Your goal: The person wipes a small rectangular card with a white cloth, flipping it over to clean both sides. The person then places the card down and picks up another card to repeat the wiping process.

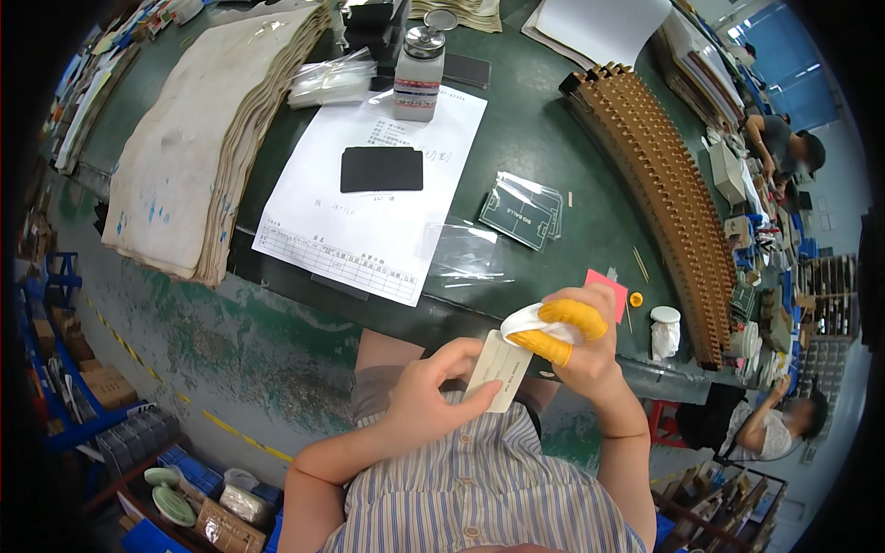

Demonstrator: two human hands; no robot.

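Note:
My left hand (433, 392) grips a thin cream-coloured rectangular plate (500, 376) with small dark print, thumb on its face and fingers behind its left edge. The plate is tilted, held over my lap close to the table's front edge. At the plate's upper end my right hand (595, 358) is closed round a folded white cloth (524, 323), which touches the plate there. Yellow finger covers (583, 318) sit on some fingers of that hand. A pink piece (604, 297) lies just beyond the right fingertips. Part of the cloth is hidden by the fingers.
On the green table (544, 304) lie a printed sheet (369, 235), a black plate (383, 170), clear sleeves (466, 255) and green printed cards (519, 214). A pump-top bottle (418, 88) stands behind. A brown slotted rack (656, 189) curves along the right, near a small white bottle (665, 336).

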